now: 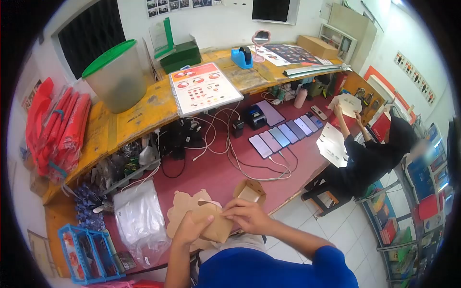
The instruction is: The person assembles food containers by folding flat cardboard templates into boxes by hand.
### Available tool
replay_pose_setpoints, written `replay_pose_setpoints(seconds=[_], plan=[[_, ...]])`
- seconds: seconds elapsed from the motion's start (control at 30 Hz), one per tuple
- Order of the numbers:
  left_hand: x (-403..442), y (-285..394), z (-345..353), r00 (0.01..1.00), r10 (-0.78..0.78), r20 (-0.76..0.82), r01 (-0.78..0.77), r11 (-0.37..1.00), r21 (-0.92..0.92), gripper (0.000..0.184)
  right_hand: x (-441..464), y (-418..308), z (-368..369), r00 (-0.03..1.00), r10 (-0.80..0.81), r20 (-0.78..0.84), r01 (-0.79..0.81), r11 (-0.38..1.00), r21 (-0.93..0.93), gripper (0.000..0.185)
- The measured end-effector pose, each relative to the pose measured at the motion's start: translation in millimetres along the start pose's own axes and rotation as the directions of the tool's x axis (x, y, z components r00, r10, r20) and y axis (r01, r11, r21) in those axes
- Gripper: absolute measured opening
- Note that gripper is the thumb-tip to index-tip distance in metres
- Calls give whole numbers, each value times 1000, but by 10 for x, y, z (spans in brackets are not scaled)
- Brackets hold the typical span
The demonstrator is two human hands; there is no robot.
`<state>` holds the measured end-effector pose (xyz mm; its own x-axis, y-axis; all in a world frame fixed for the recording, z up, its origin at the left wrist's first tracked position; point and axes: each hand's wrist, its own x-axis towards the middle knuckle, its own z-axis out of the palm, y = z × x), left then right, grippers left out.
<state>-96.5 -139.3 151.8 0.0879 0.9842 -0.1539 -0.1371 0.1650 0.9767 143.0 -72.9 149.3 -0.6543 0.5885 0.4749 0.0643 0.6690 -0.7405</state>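
Note:
Close to my body, a brown cardboard food box point(217, 227) is partly folded between my hands. My left hand point(191, 227) grips its left side, thumb on top of the board. My right hand point(247, 215) has its fingers bent against the box's upper right edge. Under and behind it on the red desk lie flat brown box blanks point(188, 201) with scalloped edges. Just beyond my right hand stands a folded open box point(249, 192) with a pale inside.
Clear plastic bags point(139, 216) and a blue basket point(86, 254) lie left. Several phones point(280, 138) with cables sit on the desk ahead. A yellow wooden shelf point(158, 98) overhangs it. A seated co-worker point(374, 153) in black handles a white box point(348, 104) at right.

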Motion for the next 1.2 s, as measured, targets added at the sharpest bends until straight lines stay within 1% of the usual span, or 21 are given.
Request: replay_pose_setpoints(seconds=[0.03,0.07,0.1,0.17,0.2,0.27,0.4,0.47,0.5,0.57,0.6,0.63,0.67,0.7,0.77,0.83,0.9,0.97,1.1,1.13,1.2], plan=[[-9,13,-27,998,-13,59,7,996,87,31,-7,-27,29,977,208,-40,-195,956,221,29],[-17,24,-39,992,-36,117,16,985,173,31,-11,-48,62,941,334,-49,-299,892,340,24],[-13,29,-32,992,-40,117,19,985,174,31,-9,-41,71,941,336,-49,-300,890,343,24],[-5,45,4,992,-33,119,16,991,135,31,-6,-11,103,792,609,45,-501,607,616,23],[-2,63,12,993,-52,105,38,990,135,31,-1,14,106,786,615,63,-511,590,625,23],[43,122,21,993,-9,120,-22,966,257,31,21,90,57,771,615,163,-583,579,570,21],[101,148,43,991,-42,130,8,968,251,31,33,137,41,772,602,205,-596,571,565,19],[122,180,80,993,42,108,-73,953,295,30,80,89,45,840,542,30,-535,815,222,15],[131,190,54,995,28,96,-55,954,296,30,111,43,55,836,547,45,-541,808,232,15],[155,202,24,992,42,117,-77,949,307,31,182,-30,38,891,451,-48,-439,885,155,12],[136,206,23,993,42,112,-74,949,306,31,195,-28,23,898,439,-29,-419,874,247,11],[125,224,22,992,8,128,-38,973,228,30,209,-29,-5,899,437,-28,-417,875,247,11],[116,232,22,989,-24,145,2,989,149,30,218,-34,-34,883,470,10,-452,843,290,11],[115,214,17,990,-27,142,6,989,147,30,210,-49,-41,863,503,53,-490,806,332,11],[130,171,1,991,6,136,-41,965,258,31,206,-92,6,873,487,13,-472,841,265,11],[118,170,15,991,39,126,-73,957,282,32,235,-141,56,887,460,-32,-446,874,192,10],[73,191,49,992,63,111,-94,948,303,32,213,-218,128,928,330,-172,-337,941,-11,12],[52,280,78,981,175,86,-195,878,437,31,197,-249,169,935,270,-232,-286,958,-37,11],[-42,403,134,976,217,-2,-183,826,533,28,162,-274,314,912,129,-388,-187,976,-115,9],[-51,436,138,975,222,-19,-174,813,556,26,180,-278,297,914,124,-387,-182,977,-115,9],[-77,481,140,973,227,-35,-165,798,580,24,198,-296,242,928,189,-322,-193,981,19,8]])
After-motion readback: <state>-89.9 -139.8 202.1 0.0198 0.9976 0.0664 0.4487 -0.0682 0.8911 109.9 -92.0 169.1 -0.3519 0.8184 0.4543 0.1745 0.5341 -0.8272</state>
